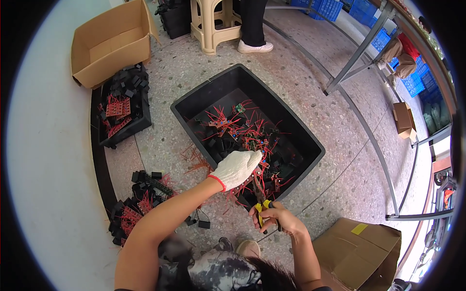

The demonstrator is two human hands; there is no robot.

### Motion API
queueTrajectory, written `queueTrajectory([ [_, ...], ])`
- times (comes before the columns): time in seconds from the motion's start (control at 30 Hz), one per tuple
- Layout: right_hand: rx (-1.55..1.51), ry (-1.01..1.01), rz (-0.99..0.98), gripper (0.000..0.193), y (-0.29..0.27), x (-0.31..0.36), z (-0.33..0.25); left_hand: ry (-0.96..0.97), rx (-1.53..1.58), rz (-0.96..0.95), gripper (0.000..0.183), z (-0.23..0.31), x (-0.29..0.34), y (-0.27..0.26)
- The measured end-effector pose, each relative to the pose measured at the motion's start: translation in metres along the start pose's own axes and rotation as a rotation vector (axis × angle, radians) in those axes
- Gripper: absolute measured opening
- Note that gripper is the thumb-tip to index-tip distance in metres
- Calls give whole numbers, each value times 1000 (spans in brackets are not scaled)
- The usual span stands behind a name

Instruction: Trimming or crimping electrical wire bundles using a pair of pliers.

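Note:
My left hand (236,169), in a white knit glove with a red cuff, is closed over the near part of a black plastic bin (206,87). Its fingers grip a red circuit board (248,185) with red wires, which is partly hidden under the glove. My bare right hand (281,218) holds pliers with yellow and black handles (263,209). The jaws of the pliers point up toward the board, close to my left fingertips. Inside the bin lie several more wired boards (223,123) and small black blocks.
Red wire scraps (194,160) and a pile of black blocks and boards (138,206) lie on the speckled floor. A smaller black bin (141,119) and an open carton (109,39) stand left. Another carton (357,247) is near right. A person's leg (252,24) stands by a beige stool (208,29).

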State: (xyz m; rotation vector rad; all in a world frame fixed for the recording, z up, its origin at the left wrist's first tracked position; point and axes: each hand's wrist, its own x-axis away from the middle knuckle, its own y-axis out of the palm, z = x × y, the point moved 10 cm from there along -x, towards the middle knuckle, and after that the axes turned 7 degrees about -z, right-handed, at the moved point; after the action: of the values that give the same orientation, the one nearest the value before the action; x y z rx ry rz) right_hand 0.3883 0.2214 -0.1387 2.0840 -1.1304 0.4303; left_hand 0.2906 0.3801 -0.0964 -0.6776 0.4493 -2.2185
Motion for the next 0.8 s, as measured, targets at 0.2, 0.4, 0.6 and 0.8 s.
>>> queueTrajectory([
  [0.2,-168,-17,-153,35,8,2,2,81,11,104,56,4,0,0],
  [0.4,231,-2,185,32,-7,3,12,-65,49,-11,58,3,-3,-2],
  [0.6,396,11,257,30,-5,9,-6,42,-7,41,52,13,-5,-2],
  [0.8,251,-6,356,22,-10,9,-5,241,-597,437,39,20,14,-13],
])
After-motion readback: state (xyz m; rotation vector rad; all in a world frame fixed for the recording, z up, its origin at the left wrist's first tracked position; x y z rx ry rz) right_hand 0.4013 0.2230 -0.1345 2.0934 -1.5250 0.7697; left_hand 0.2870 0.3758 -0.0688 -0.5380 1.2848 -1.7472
